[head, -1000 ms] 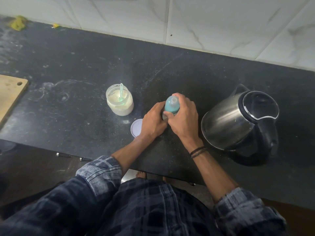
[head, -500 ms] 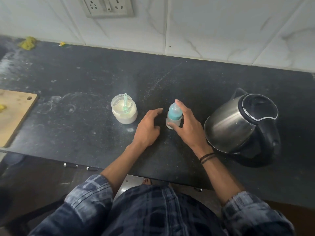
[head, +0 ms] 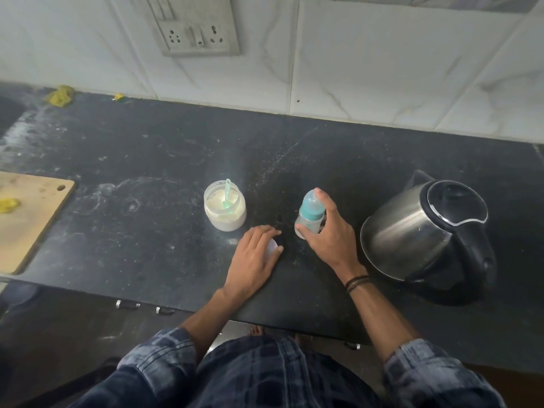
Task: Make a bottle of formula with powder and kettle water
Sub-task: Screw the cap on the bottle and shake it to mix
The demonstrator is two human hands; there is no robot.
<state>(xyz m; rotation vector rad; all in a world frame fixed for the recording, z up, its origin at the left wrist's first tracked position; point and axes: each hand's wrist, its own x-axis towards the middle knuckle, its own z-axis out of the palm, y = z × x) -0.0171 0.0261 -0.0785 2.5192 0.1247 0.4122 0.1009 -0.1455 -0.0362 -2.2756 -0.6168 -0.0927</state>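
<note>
Right hand wrapped round capped bottle left of kettle, left hand flat on jar lid (jar open): lift bottle upright, shake clear of jar.

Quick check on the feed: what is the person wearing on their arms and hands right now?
Both hands are bare, no gloves or rings that I can make out. The right hand has thin dark bands around the wrist; the left hand has nothing at the wrist. Both forearms are uncovered, with dark blue checked shirt sleeves pushed up near the elbows: left sleeve, right sleeve.
</note>
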